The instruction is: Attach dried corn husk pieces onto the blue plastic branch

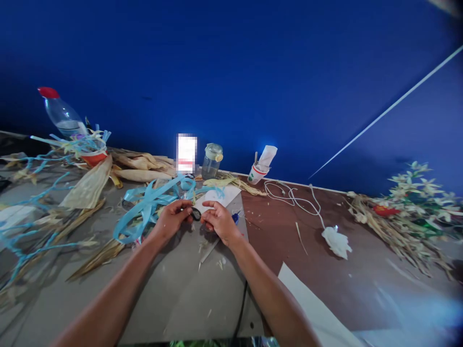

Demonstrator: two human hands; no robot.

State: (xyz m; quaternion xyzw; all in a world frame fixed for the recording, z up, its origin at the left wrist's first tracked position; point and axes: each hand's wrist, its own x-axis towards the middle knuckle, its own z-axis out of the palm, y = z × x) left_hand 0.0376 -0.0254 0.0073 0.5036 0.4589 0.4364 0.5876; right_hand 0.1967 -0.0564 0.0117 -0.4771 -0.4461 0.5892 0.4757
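Between my two hands, over the grey table top, is a small black ring-shaped piece (196,214). My left hand (170,220) pinches its left side between thumb and fingertips. Close against its right side is my right hand (220,222), its fingers curled together; whatever they pinch is too small to make out. Light blue ribbon (142,212) lies in loops just left of my left hand. Behind my hands is a white sheet (226,195), with a small dark blue object (235,218) beside my right hand.
Dried husks (144,168) and a red cup (94,158) stand left, near a red-capped bottle (63,113). A lidded jar (211,161), a white cup (257,173) and a white cable (307,205) sit along the wall. Artificial flowers (415,202) lie right; white paper (311,308) lies in front.
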